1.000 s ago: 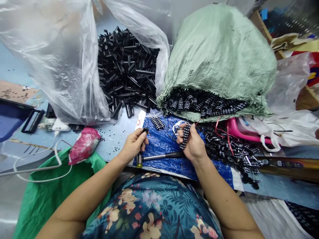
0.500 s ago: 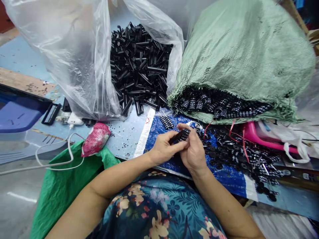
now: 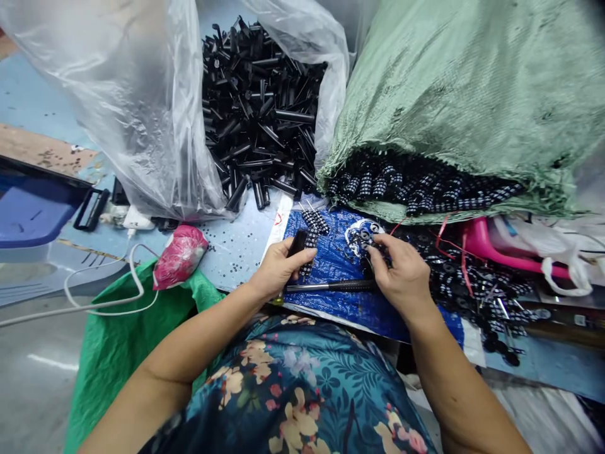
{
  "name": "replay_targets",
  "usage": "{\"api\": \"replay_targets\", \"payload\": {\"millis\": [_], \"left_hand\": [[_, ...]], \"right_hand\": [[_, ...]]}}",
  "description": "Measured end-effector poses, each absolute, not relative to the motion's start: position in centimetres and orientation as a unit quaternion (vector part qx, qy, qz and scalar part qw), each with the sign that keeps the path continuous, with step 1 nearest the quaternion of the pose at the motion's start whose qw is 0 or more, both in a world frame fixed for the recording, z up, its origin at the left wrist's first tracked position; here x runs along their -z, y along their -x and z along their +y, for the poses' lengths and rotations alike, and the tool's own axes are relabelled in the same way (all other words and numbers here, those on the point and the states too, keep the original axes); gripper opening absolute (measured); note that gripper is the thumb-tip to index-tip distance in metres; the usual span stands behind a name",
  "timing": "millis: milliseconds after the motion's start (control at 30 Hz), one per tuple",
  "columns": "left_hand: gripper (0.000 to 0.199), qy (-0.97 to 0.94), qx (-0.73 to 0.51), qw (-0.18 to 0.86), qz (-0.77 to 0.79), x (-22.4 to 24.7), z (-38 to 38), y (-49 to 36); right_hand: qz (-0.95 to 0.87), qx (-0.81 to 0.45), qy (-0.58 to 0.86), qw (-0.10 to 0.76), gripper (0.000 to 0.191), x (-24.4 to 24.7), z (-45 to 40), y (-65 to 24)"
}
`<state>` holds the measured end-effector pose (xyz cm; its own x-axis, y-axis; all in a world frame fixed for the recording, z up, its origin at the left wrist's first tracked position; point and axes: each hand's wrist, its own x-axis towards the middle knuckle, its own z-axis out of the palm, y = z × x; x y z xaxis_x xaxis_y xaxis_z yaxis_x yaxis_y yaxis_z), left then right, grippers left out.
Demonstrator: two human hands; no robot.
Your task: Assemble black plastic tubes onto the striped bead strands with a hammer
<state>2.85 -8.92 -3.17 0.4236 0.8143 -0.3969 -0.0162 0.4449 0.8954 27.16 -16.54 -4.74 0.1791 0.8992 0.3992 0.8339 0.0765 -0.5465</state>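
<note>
My left hand (image 3: 282,268) is closed around a smooth black plastic piece (image 3: 297,243) and a black-and-white studded roller (image 3: 311,243), side by side. On the blue plastic sheet (image 3: 333,261), my right hand (image 3: 404,271) has its thumb and forefinger pinched at a small black disc (image 3: 365,234); its exact grip is partly hidden. Just beyond my left hand lie studded rollers with thin metal pins (image 3: 316,219). Between my hands lies a tool with a metal shaft and black grip (image 3: 350,286); its right end is hidden by my right hand.
A clear plastic bag (image 3: 155,126) holds many black plastic tubes (image 3: 265,120). Studded rollers (image 3: 406,189) spill from a green woven sack (image 3: 454,107). Loose discs and rollers (image 3: 472,284) lie right, near a pink basket (image 3: 496,249). Left are a pink bundle (image 3: 180,257) and white cable (image 3: 137,277).
My hands have moved apart. The left keeps the black piece and roller and has gone left; the right has let go and reached right to the discs. The metal-shafted tool now shows.
</note>
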Motion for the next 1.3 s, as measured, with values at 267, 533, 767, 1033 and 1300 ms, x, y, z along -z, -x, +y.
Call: {"api": "replay_targets", "payload": {"millis": [267,533,767,1033,1300], "left_hand": [[0.041,-0.478,-0.091,0.821,0.298,1.4,-13.2,0.3],[0.028,-0.547,0.057,0.820,0.157,0.8,-14.0,2.4],[0.029,-0.547,-0.028,0.806,0.227,1.2,-13.5,1.6],[0.039,-0.493,-0.158,0.801,0.301,-0.2,-11.2,-2.0],[0.041,-0.494,-0.140,0.799,0.313,-0.3,-11.4,-2.6]], "right_hand": [[-0.725,0.048,0.670,0.154,0.019,5.1,-13.7,-28.5],[-0.731,-0.004,0.661,0.167,0.029,5.1,-12.3,-29.6],[-0.387,-0.387,0.619,0.563,0.023,3.8,-16.2,-24.4],[-0.236,-0.548,0.492,0.635,0.025,1.7,-16.4,-20.4],[-0.175,-0.570,0.479,0.645,0.031,1.8,-16.2,-19.5]]}}
